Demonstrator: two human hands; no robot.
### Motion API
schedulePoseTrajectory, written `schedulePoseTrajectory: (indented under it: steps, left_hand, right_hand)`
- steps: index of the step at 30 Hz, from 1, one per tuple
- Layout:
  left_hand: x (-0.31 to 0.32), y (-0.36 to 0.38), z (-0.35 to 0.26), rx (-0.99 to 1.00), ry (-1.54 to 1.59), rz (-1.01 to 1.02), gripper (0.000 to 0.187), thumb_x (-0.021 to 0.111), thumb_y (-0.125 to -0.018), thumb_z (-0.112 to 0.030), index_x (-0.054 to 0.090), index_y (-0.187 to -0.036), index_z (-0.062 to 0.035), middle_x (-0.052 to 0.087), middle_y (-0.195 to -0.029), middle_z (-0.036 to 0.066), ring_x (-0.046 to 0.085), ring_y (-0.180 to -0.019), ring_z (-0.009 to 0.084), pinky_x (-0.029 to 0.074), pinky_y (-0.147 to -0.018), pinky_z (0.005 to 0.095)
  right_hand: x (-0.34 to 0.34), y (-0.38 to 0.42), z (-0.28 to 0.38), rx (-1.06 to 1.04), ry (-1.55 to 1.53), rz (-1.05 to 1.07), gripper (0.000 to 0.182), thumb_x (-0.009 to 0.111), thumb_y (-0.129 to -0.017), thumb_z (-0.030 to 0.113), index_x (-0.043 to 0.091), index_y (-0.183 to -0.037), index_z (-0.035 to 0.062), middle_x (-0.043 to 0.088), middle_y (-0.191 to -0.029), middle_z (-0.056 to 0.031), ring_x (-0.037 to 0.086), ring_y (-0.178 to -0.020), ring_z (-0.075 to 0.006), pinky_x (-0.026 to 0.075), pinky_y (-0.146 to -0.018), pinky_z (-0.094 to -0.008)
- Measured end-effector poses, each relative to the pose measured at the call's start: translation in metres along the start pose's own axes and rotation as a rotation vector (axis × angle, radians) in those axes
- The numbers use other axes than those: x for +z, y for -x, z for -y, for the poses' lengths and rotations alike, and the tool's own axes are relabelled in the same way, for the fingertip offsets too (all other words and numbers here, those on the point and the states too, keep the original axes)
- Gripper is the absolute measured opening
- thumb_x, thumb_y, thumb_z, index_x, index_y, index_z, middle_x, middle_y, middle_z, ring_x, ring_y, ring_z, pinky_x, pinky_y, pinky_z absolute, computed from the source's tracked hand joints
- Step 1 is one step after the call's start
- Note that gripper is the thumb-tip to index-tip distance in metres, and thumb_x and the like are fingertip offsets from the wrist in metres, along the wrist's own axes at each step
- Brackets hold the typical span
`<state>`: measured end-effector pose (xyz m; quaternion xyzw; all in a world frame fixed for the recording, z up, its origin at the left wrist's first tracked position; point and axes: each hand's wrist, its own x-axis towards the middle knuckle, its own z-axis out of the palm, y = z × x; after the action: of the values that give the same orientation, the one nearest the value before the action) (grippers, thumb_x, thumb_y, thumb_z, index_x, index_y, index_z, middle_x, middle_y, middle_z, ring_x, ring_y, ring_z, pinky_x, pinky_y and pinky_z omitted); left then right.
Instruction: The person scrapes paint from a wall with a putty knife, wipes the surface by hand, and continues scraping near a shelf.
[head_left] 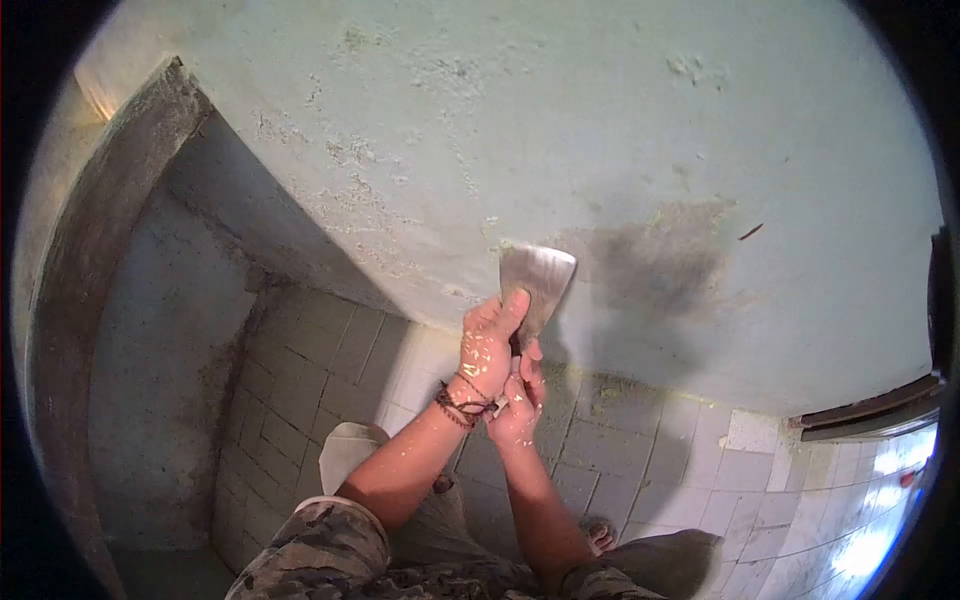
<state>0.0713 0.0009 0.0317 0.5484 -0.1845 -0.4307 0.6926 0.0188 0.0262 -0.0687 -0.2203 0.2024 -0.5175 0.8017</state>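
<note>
A wide metal paint scraper (540, 272) has its blade edge against the pale green wall (620, 150), beside a worn grey patch (675, 255). My left hand (487, 345), flecked with paint chips and wearing a dark cord bracelet (462, 402), is closed on the scraper, its thumb along the lower blade. Just below, my right hand (518, 405) wraps round the handle end, also speckled with chips. Most of the handle is hidden by my fingers.
Peeling, pitted paint marks the wall at upper left. To the left stands a raised concrete ledge (110, 260) by a recess. Grey floor tiles (610, 450) with crumbs run along the wall's foot. A dark frame edge (870, 408) is at right.
</note>
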Motion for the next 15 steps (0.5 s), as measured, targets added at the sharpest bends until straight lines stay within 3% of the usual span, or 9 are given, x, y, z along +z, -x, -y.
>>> schedulePoseTrajectory:
  steps: [2, 5, 7, 9, 11, 13, 15]
  left_hand:
    - [0.001, 0.006, -0.011, -0.015, -0.029, -0.005, 0.036, 0.054, -0.089, -0.037, 0.054, -0.075, -0.0035, 0.055, -0.053, 0.005, 0.047, -0.035, 0.0109, 0.035, -0.032, 0.0227]
    - [-0.002, 0.0, -0.008, 0.039, -0.1, -0.018, 0.038, 0.054, -0.089, -0.038, 0.055, -0.072, -0.0039, 0.055, -0.053, 0.006, 0.047, -0.035, 0.0117, 0.036, -0.032, 0.0231]
    - [0.002, -0.006, 0.006, 0.194, -0.094, -0.049, 0.038, 0.053, -0.089, -0.038, 0.055, -0.072, -0.0042, 0.055, -0.053, 0.007, 0.048, -0.034, 0.0124, 0.036, -0.032, 0.0233]
    - [0.002, -0.006, 0.002, 0.157, -0.068, -0.055, 0.038, 0.054, -0.089, -0.038, 0.054, -0.072, -0.0043, 0.055, -0.053, 0.007, 0.047, -0.034, 0.0125, 0.036, -0.032, 0.0231]
    - [0.002, 0.007, -0.021, -0.009, 0.008, 0.036, 0.037, 0.055, -0.088, -0.038, 0.054, -0.073, -0.0045, 0.055, -0.054, 0.006, 0.047, -0.034, 0.0119, 0.036, -0.032, 0.0228]
    - [-0.001, 0.01, -0.022, -0.051, 0.006, 0.034, 0.037, 0.056, -0.088, -0.037, 0.056, -0.073, -0.0033, 0.056, -0.055, 0.004, 0.05, -0.042, 0.0086, 0.037, -0.037, 0.0219]
    - [0.001, 0.007, -0.021, 0.018, -0.01, 0.011, 0.039, 0.055, -0.088, -0.039, 0.056, -0.073, -0.003, 0.055, -0.054, 0.004, 0.051, -0.043, 0.009, 0.038, -0.038, 0.0218]
  right_hand:
    - [0.029, 0.016, 0.025, 0.143, 0.062, -0.062, 0.049, 0.047, -0.087, 0.005, 0.034, -0.134, 0.0063, 0.05, -0.084, 0.0018, 0.044, -0.054, -0.0034, 0.034, -0.041, -0.0176]
    - [0.007, 0.007, 0.001, 0.044, -0.016, 0.063, 0.046, 0.046, -0.09, 0.006, 0.033, -0.134, 0.0065, 0.052, -0.088, 0.0008, 0.047, -0.06, -0.0036, 0.039, -0.046, -0.0177]
    - [0.002, 0.002, 0.001, 0.048, -0.024, 0.033, 0.046, 0.046, -0.09, 0.008, 0.033, -0.134, 0.0064, 0.053, -0.09, 0.0004, 0.049, -0.064, -0.0039, 0.041, -0.049, -0.0176]
    - [0.009, -0.001, 0.006, 0.048, -0.041, 0.01, 0.045, 0.047, -0.091, 0.009, 0.034, -0.134, 0.0064, 0.054, -0.092, 0.0, 0.05, -0.068, -0.0041, 0.042, -0.053, -0.0175]
    - [0.037, 0.015, 0.029, 0.074, 0.085, -0.025, 0.045, 0.047, -0.091, 0.01, 0.035, -0.134, 0.0074, 0.054, -0.097, 0.0001, 0.052, -0.075, -0.0046, 0.044, -0.059, -0.018]
    - [0.042, 0.022, 0.034, 0.168, 0.113, -0.142, 0.044, 0.047, -0.09, 0.007, 0.037, -0.133, 0.0093, 0.052, -0.092, 0.0031, 0.049, -0.071, -0.0038, 0.042, -0.057, -0.0176]
    - [0.033, 0.017, 0.027, 0.088, 0.053, -0.013, 0.034, 0.048, -0.092, 0.017, 0.045, -0.124, 0.0042, 0.056, -0.109, -0.0042, 0.055, -0.096, -0.0121, 0.045, -0.079, -0.0258]
